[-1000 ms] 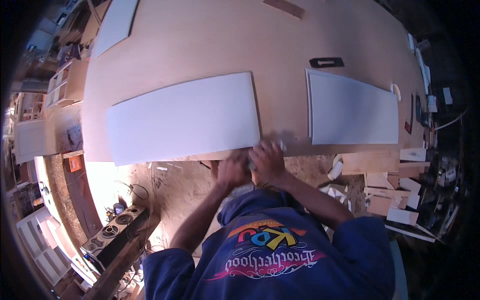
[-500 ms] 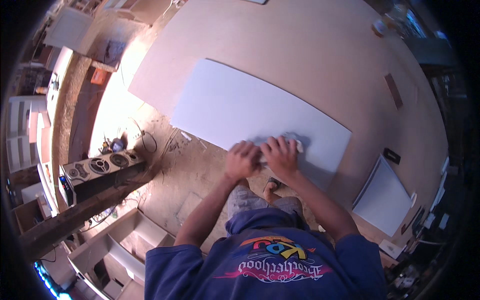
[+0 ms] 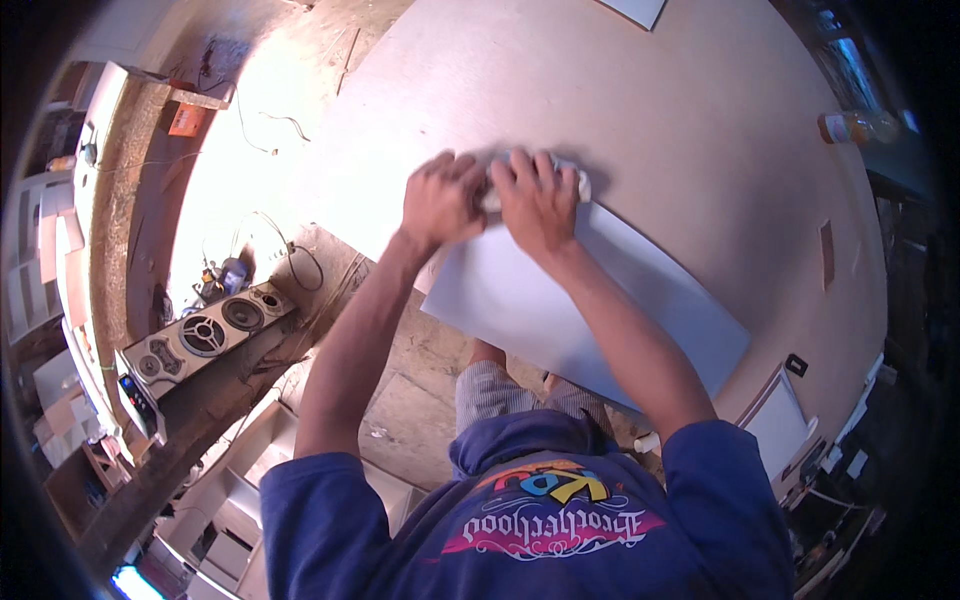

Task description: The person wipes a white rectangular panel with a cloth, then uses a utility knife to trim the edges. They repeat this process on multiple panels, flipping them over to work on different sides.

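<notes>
My left hand (image 3: 442,195) and my right hand (image 3: 535,200) are side by side over the far left part of a white rectangular panel (image 3: 680,330), which lies on a large pale tabletop (image 3: 700,120). A pale crumpled wad (image 3: 578,183) is under my right fingers and reaches toward my left hand; its material is unclear. My fingers on both hands are curled onto it, and they hide much of it. Both forearms stretch forward from the lower edge, the right one across the panel.
More white panels (image 3: 775,415) lie at the lower right, near a small black item (image 3: 795,365), and at the top. A bottle (image 3: 850,127) is at the right rim. Left of the table are a speaker (image 3: 205,335), cables, a wooden bench (image 3: 140,150) and cabinet carcasses (image 3: 245,500) on the floor.
Both hands have moved forward with the wad, from the panel's near edge to its far part, and my arms are more extended. The view has also turned.
</notes>
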Action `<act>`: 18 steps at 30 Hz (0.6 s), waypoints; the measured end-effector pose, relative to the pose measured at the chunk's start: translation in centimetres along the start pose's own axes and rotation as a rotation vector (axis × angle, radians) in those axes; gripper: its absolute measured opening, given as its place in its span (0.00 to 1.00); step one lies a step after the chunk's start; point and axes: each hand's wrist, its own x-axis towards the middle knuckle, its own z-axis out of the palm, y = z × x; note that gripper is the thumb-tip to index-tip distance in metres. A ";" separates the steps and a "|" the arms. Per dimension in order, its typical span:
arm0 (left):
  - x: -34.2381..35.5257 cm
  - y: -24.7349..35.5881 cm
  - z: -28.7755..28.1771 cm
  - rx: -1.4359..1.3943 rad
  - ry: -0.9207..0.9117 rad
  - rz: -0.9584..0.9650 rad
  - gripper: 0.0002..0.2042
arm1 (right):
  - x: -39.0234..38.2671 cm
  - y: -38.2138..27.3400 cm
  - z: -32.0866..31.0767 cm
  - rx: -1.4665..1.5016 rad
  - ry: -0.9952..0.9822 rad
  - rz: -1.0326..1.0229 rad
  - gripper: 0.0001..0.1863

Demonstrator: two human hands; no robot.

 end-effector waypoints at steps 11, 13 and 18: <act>4.4 -1.4 0.6 -0.087 -0.020 0.175 0.09 | 1.1 -0.9 -1.1 -0.033 -0.189 0.375 0.08; 3.2 -1.4 -0.1 -0.062 -0.099 0.159 0.08 | 0.2 -2.0 -1.7 -0.011 -0.213 0.379 0.07; -4.6 -0.8 -2.2 -0.077 -0.109 0.127 0.11 | -4.0 -7.1 -3.8 0.020 -0.216 0.297 0.08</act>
